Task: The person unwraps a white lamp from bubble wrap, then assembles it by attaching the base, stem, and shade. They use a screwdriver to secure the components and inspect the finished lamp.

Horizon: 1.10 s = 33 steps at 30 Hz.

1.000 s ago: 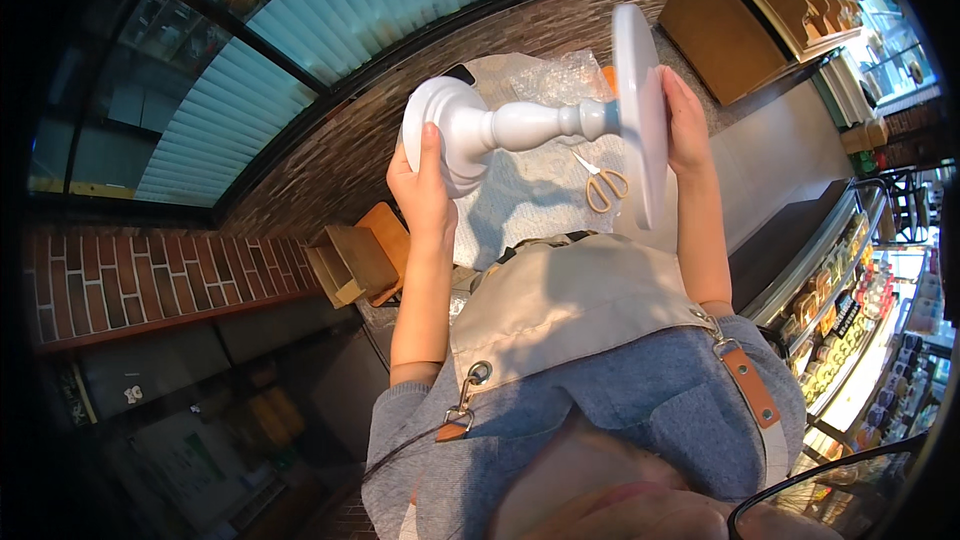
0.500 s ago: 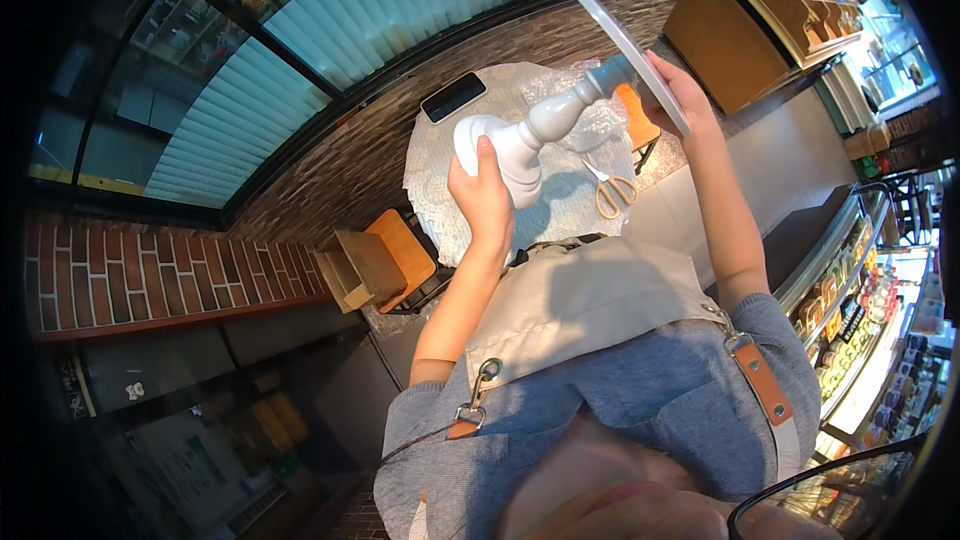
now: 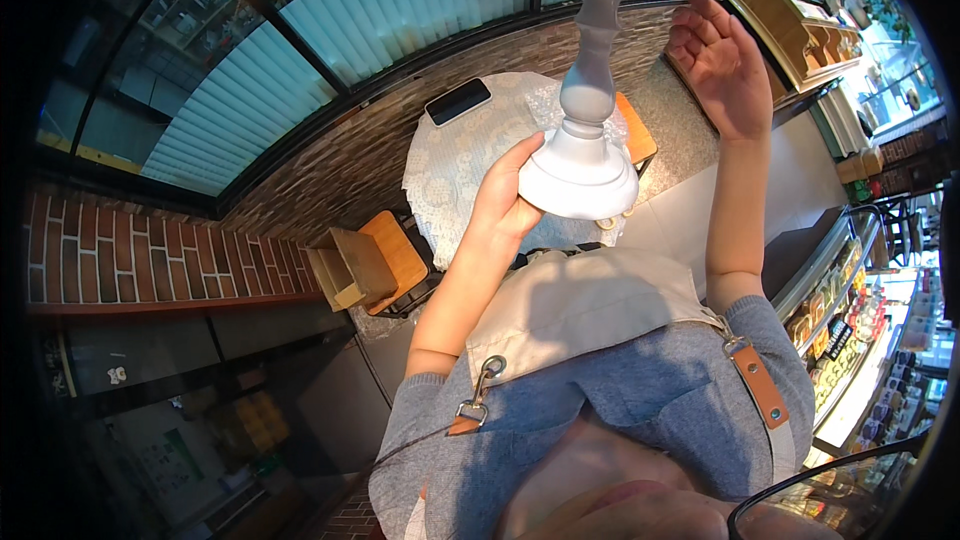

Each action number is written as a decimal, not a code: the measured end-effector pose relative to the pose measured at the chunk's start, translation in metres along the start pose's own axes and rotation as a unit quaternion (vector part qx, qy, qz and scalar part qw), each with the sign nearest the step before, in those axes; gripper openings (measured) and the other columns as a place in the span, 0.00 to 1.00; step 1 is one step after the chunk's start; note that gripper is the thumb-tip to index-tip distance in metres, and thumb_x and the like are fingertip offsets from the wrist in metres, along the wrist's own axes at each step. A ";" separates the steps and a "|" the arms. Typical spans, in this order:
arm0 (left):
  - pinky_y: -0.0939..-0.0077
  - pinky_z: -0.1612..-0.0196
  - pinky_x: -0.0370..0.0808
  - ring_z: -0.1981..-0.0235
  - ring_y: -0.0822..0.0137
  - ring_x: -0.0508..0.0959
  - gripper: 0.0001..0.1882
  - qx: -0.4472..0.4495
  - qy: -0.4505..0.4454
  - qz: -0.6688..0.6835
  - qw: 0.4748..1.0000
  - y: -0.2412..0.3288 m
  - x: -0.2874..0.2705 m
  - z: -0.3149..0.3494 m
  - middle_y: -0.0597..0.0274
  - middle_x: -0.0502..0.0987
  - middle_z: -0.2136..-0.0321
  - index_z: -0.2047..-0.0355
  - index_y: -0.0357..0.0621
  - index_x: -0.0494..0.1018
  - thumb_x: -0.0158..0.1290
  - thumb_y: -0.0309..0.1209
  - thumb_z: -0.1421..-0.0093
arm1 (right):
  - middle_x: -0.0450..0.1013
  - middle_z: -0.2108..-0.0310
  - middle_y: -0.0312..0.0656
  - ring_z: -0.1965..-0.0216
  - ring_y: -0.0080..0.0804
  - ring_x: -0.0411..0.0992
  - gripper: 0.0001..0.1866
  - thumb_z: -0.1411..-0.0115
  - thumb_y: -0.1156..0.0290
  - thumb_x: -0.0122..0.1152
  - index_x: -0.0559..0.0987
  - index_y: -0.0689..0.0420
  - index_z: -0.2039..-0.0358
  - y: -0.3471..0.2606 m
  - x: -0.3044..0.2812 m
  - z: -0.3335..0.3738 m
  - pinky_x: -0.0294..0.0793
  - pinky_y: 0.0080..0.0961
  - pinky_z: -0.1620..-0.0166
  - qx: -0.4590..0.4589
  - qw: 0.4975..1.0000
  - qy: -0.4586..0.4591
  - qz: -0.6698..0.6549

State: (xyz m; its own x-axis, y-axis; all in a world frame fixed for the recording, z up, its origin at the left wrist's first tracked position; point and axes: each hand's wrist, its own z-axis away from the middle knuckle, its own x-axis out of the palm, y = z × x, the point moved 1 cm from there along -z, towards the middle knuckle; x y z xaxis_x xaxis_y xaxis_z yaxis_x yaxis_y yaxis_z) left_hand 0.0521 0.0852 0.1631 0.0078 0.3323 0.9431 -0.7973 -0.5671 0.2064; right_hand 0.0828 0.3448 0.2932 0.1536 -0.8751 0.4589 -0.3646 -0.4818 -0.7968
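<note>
A white cake stand (image 3: 587,90) with a turned pedestal and a wide flat top is held in the air, roughly upright, over the round table. My left hand (image 3: 508,185) grips its flared base from the left, thumb on top. At the right end of the plate's rim, my right hand (image 3: 722,65) has loosely bent fingers, one reaching up to the plate's edge; whether it bears on the rim I cannot tell. Behind the base, only a bit of the scissors' handle (image 3: 606,224) shows, the rest being hidden.
A lace-covered round table (image 3: 440,165) carries a black phone (image 3: 458,101) and bubble wrap (image 3: 545,100). An open cardboard box (image 3: 350,268) sits on an orange-brown chair (image 3: 397,248) at left. A second stool (image 3: 636,128) stands behind the table, and a lit display case (image 3: 840,330) is at right.
The cake stand has swung from tilted to nearly upright, its plate rising toward the window. My right hand has shifted from gripping the plate to its right edge, fingers loosened.
</note>
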 end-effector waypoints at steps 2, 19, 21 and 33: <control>0.61 0.45 0.75 0.51 0.55 0.77 0.17 -0.001 -0.022 0.000 1.000 0.000 0.000 0.002 0.44 0.75 0.52 0.50 0.28 0.66 0.45 0.30 0.33 | 0.72 0.51 0.46 0.52 0.31 0.70 0.22 0.33 0.66 0.45 0.67 0.64 0.43 0.004 0.013 0.003 0.70 0.28 0.47 -0.037 0.988 0.003 0.151; 0.67 0.44 0.70 0.47 0.63 0.72 0.20 0.247 0.160 -0.324 0.899 0.014 -0.029 -0.019 0.54 0.72 0.49 0.45 0.34 0.65 0.49 0.30 0.35 | 0.74 0.52 0.46 0.51 0.38 0.72 0.21 0.45 0.72 0.66 0.75 0.58 0.50 0.161 0.021 0.040 0.73 0.31 0.50 -0.109 0.886 -0.034 0.448; 0.65 0.43 0.68 0.47 0.64 0.71 0.22 0.327 0.166 -0.366 0.856 0.027 -0.039 -0.015 0.55 0.72 0.49 0.44 0.36 0.65 0.44 0.39 0.32 | 0.73 0.51 0.47 0.50 0.40 0.71 0.21 0.44 0.72 0.64 0.74 0.58 0.49 0.179 0.017 0.051 0.72 0.33 0.49 -0.120 0.862 -0.055 0.490; 0.64 0.48 0.76 0.51 0.59 0.77 0.21 0.191 0.086 -0.287 0.935 0.044 -0.116 0.007 0.51 0.73 0.50 0.43 0.33 0.61 0.47 0.30 0.33 | 0.67 0.43 0.50 0.43 0.45 0.65 0.23 0.39 0.66 0.58 0.71 0.57 0.44 0.338 -0.031 0.110 0.64 0.36 0.41 0.007 0.866 -0.064 0.496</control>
State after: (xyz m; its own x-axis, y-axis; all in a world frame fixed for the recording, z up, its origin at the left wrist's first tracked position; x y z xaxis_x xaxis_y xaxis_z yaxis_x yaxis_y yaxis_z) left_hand 0.0207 0.0165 0.0645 0.2440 0.7626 0.5990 -0.4175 -0.4749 0.7747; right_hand 0.0555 0.2043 -0.0335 -0.1273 -0.8565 -0.5002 -0.3652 0.5094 -0.7792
